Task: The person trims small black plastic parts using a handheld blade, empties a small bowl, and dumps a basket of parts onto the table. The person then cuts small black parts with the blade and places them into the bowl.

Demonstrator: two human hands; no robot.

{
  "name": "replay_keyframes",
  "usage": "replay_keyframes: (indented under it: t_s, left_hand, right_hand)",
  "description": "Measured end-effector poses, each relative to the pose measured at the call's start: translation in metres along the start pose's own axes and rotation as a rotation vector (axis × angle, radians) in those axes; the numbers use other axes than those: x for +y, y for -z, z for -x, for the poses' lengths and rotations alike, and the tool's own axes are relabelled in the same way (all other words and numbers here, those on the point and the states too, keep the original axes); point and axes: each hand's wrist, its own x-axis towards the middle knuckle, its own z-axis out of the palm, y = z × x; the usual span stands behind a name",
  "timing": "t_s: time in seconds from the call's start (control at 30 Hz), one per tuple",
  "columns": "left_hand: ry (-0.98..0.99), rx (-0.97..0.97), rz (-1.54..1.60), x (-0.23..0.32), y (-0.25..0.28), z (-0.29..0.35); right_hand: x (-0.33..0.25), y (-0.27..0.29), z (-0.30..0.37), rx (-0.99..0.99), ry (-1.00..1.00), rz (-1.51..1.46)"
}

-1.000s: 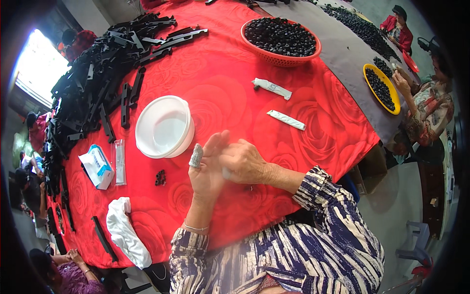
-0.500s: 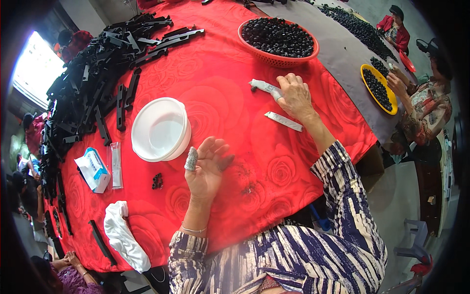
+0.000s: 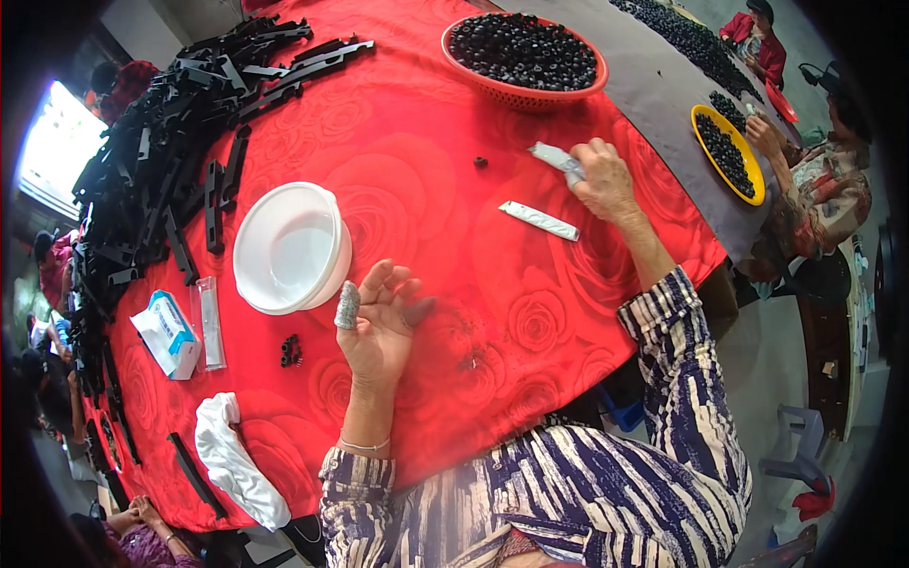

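Observation:
My right hand (image 3: 603, 180) is closed around a white wrapped stick (image 3: 557, 161), its free end pointing left above the red cloth. Another slim white stick (image 3: 540, 221) lies on the cloth just below that hand. A small black ring-like piece (image 3: 480, 162) rests alone to the left of the held stick. Palm up and fingers loosely spread, my left hand (image 3: 382, 327) holds nothing; its thumb is wrapped in greyish tape. Beside it stands a round white plastic bowl (image 3: 336, 284), with nothing visible inside. A few small black pieces (image 3: 290, 351) lie below the bowl.
A red basket (image 3: 530, 93) heaped with black pieces stands at the far side. Long black plastic parts (image 3: 156, 161) pile up at left. Nearby are a blue-white packet (image 3: 170, 336), a clear sleeve (image 3: 210, 322) and white cloth (image 3: 232, 464). A co-worker sits right, by a yellow tray (image 3: 755, 194).
My right hand has moved right with the white stick, away from the small black piece, which now lies apart from it. My left hand stays open. The whole view has shifted slightly.

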Motion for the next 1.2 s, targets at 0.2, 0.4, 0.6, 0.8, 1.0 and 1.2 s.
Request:
replay_keyframes:
  t_s: [0.2,0.4,0.6,0.8,1.0,1.2]
  left_hand:
    - [0.008,0.013,-0.002,-0.005,0.001,-0.002]
    - [0.001,0.029,-0.028,-0.003,0.001,-0.001]
    - [0.032,0.06,0.005,-0.004,0.001,-0.003]
    - [0.055,0.049,0.039,-0.004,0.003,-0.003]
    - [0.047,0.063,0.024,-0.006,0.005,-0.001]
    - [0.033,0.073,-0.005,-0.006,0.005,0.001]
  right_hand:
    - [0.033,0.009,0.027,-0.068,-0.095,-0.046]
    - [-0.035,0.021,0.034,0.093,0.155,-0.015]
    - [-0.05,0.004,0.045,-0.084,0.198,-0.337]
    - [-0.034,0.018,0.052,0.079,0.194,-0.242]
    - [-0.012,0.033,0.07,-0.13,0.091,-0.043]
    - [-0.072,0.026,0.006,-0.07,0.239,-0.236]
